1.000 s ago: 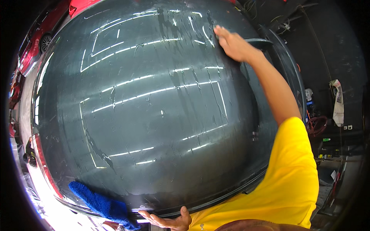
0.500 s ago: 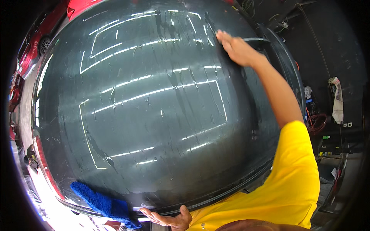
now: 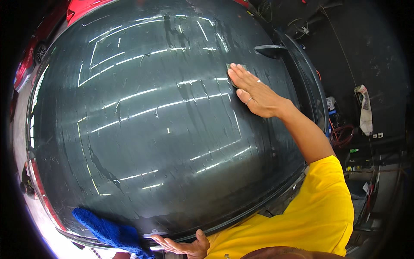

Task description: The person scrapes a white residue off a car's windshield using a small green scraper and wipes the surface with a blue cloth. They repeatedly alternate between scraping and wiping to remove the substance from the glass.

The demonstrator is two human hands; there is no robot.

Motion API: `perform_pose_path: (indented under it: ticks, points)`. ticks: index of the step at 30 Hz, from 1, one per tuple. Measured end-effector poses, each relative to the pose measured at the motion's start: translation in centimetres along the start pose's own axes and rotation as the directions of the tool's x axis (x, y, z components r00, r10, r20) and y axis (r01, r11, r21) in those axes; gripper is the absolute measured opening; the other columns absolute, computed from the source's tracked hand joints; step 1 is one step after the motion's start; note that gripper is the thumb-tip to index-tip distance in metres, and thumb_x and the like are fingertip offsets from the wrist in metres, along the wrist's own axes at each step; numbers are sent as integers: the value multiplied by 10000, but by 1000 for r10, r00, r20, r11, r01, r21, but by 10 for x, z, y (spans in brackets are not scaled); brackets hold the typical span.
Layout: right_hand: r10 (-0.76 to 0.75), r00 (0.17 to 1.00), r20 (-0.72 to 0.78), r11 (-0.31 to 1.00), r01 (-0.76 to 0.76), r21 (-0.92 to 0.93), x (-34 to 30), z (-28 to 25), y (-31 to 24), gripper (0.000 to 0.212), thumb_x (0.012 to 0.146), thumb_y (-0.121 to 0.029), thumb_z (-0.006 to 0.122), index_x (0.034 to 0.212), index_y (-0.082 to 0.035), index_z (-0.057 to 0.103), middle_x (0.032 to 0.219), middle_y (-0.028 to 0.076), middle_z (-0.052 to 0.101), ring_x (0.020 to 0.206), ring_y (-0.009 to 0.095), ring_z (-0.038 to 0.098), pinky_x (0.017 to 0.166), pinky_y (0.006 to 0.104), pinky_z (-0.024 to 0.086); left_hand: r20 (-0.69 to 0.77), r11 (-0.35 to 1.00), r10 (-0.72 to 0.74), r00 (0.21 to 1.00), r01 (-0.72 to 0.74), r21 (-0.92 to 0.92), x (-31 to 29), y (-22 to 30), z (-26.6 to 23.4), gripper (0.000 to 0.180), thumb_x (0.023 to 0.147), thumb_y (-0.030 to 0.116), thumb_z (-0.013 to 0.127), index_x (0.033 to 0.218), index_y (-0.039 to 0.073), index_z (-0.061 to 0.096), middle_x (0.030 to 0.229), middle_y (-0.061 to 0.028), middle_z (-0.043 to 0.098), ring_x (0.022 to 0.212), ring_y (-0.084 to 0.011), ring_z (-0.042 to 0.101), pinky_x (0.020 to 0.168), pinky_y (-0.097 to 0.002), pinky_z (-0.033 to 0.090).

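A dark, glossy car roof (image 3: 181, 142) fills the middle of the view, wet and streaked, with ceiling lights mirrored in it. My right hand (image 3: 258, 95), a ring showing on it, lies flat on the upper right of the roof. Under its fingers is a thin greenish-grey square pad (image 3: 230, 67); one corner shows past the fingertips and the rest is covered. At the near edge, my left hand (image 3: 187, 248) has its fingers stretched out and thumb apart, holding nothing. Beside it a blue plush cloth (image 3: 108, 228) drapes along the roof's near-left edge.
A fin-shaped antenna (image 3: 271, 52) rises from the roof just beyond my right hand. Red cars, one with its wheel (image 3: 40, 52) visible, stand at the far left. Along the right side are a pale hanging cloth (image 3: 365, 110), a coiled reddish hose (image 3: 343, 136) and several bottles.
My right hand has come nearer and a little left across the roof, and the pad's corner now shows. The whole view has shifted slightly. My left hand keeps its pose by the blue cloth.
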State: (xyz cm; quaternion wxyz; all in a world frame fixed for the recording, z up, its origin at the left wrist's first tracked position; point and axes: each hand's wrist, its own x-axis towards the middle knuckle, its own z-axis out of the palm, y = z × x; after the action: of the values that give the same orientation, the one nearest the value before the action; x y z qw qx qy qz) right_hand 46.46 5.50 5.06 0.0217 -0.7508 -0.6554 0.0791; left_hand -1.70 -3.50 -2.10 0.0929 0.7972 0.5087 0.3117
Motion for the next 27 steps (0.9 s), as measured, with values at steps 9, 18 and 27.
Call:
perform_pose_path:
  ticks: [9, 18, 27]
  points:
    - [368, 918, -148, 929, -359, 88, 190, -18, 143, 662, 1085, -389, 207, 1580, 50, 242, 1673, 217, 203, 1570, 319, 140, 1289, 393, 113, -65, 995, 96, 993, -98, -34, 24, 1, -3, 1033, 886, 569, 687, 1618, 34, 193, 1591, -369, 269, 1473, -548, 279, 1180, -696, 142]
    - [118, 993, -16, 993, -118, 12, -16, 2, 8, 633, 1093, -333, 280, 1600, 35, 184, 1686, 232, 123, 1575, 352, 99, 1283, 436, 92, -82, 1000, 0, 997, 3, 30, 9, 15, -1, 906, 928, 618, 632, 1571, 52, 337, 1547, -356, 370, 1438, -549, 353, 1161, -710, 175]
    - [448, 867, -219, 894, -437, 99, 134, -1, 156, 658, 1085, -364, 221, 1529, 116, 290, 1633, 290, 246, 1541, 405, 198, 1276, 436, 145, -105, 999, 27, 994, -30, -26, 15, 1, 2, 914, 886, 588, 699, 1586, 119, 343, 1565, -343, 356, 1453, -550, 326, 1157, -743, 87]
